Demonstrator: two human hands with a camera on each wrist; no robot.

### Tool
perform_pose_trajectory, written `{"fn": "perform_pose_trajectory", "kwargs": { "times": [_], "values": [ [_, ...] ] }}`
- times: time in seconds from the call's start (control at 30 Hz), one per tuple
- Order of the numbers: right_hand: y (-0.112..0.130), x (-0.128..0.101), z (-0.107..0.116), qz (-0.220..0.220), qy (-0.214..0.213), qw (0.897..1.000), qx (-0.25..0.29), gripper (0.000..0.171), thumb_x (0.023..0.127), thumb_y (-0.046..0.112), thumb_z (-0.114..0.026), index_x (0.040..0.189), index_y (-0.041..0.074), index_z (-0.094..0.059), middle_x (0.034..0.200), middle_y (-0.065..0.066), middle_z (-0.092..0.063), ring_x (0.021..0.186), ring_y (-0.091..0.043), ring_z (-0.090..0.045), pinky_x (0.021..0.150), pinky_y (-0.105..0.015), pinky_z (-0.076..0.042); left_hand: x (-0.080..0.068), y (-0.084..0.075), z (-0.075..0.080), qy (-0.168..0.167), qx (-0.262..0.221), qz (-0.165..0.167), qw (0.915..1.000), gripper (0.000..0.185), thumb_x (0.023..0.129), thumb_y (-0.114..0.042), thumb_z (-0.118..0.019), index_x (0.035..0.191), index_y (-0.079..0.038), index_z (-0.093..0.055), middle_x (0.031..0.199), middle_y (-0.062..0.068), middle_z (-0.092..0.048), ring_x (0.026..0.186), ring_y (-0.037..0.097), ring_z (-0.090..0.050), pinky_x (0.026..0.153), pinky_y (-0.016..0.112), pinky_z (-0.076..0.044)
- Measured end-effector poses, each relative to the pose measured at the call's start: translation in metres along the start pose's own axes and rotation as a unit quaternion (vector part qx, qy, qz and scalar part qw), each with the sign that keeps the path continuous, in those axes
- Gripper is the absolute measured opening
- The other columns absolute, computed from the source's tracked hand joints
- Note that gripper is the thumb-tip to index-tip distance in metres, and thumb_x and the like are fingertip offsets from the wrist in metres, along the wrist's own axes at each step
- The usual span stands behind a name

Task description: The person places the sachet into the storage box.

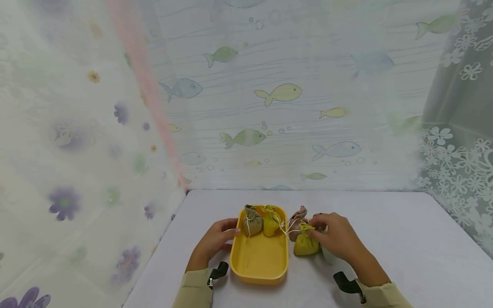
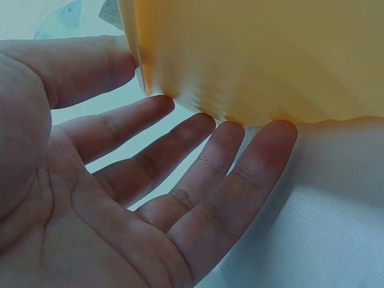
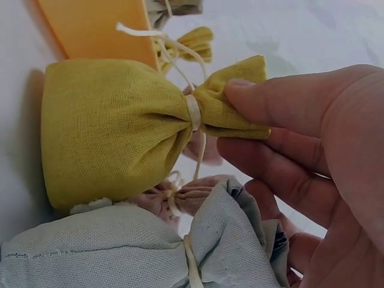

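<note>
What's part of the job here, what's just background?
Likely job:
yellow tray
yellow bag in the right hand
grey-green bag, second yellow bag, both in tray
mauve bag, pale grey bag

Background:
fish-print fabric
flowered fabric
white table

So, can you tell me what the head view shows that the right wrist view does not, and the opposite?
Only the head view shows the left hand touching the tray, both sleeves and the flowered lace.

Only the right wrist view shows the neck of the grey bag, tied with a cord; in the head view, the right hand hides it.

Both show the right hand pinching a yellow bag by its neck outside the tray, the grey bag beside it.
</note>
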State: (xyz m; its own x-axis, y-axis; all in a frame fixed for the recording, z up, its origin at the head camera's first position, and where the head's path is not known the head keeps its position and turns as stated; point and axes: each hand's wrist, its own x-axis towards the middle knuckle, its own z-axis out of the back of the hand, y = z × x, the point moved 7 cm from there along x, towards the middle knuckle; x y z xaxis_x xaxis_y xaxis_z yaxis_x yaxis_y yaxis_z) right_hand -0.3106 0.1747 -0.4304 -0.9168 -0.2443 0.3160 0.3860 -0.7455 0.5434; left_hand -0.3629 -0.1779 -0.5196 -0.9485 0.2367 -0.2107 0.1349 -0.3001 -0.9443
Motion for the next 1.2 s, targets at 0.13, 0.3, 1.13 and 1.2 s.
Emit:
{"fn": "perform_pose_trajectory", "kwargs": {
  "times": [0.13, 0.3, 1.13, 1.2],
  "values": [
    [0.004, 0.0, 0.003, 0.002, -0.002, 1.0, 0.007, 0.011, 0.087, 0.021, -0.083, 0.096, 0.026, -0.079, 0.09, 0.014, -0.071, 0.087, -0.012, -0.06, 0.074, -0.032, -0.051, 0.0, -0.001, -0.001, 0.002, -0.002, -0.003, 1.0, 0.061, 0.094, -0.036, -0.075, 0.147, -0.012, -0.057, 0.149, 0.011, -0.058, 0.123, 0.026, -0.064, 0.091, 0.044, -0.062],
    [0.006, 0.0, 0.007, -0.002, -0.004, 1.0, 0.011, 0.009, 0.088, 0.02, -0.082, 0.095, 0.026, -0.078, 0.087, 0.015, -0.07, 0.087, -0.013, -0.059, 0.071, -0.031, -0.048, 0.001, -0.002, -0.001, 0.001, -0.004, -0.002, 1.0, 0.06, 0.095, -0.037, -0.075, 0.147, -0.013, -0.057, 0.148, 0.01, -0.059, 0.122, 0.025, -0.064, 0.092, 0.044, -0.062],
    [0.03, 0.005, 0.011, 0.058, -0.05, 0.997, -0.003, 0.013, 0.084, 0.024, -0.087, 0.092, 0.028, -0.077, 0.086, 0.018, -0.071, 0.085, -0.008, -0.06, 0.071, -0.029, -0.053, 0.0, 0.0, 0.001, 0.003, -0.018, -0.012, 0.9998, 0.061, 0.095, -0.038, -0.075, 0.146, -0.011, -0.057, 0.149, 0.011, -0.058, 0.125, 0.027, -0.063, 0.092, 0.045, -0.062],
    [0.034, 0.006, 0.011, 0.059, -0.049, 0.997, -0.002, 0.013, 0.084, 0.024, -0.087, 0.092, 0.027, -0.078, 0.086, 0.018, -0.07, 0.084, -0.008, -0.059, 0.071, -0.028, -0.053, 0.0, 0.0, 0.0, 0.007, -0.02, -0.013, 0.9997, 0.06, 0.095, -0.037, -0.075, 0.147, -0.011, -0.057, 0.149, 0.011, -0.058, 0.125, 0.027, -0.063, 0.092, 0.046, -0.062]
  ]
}}
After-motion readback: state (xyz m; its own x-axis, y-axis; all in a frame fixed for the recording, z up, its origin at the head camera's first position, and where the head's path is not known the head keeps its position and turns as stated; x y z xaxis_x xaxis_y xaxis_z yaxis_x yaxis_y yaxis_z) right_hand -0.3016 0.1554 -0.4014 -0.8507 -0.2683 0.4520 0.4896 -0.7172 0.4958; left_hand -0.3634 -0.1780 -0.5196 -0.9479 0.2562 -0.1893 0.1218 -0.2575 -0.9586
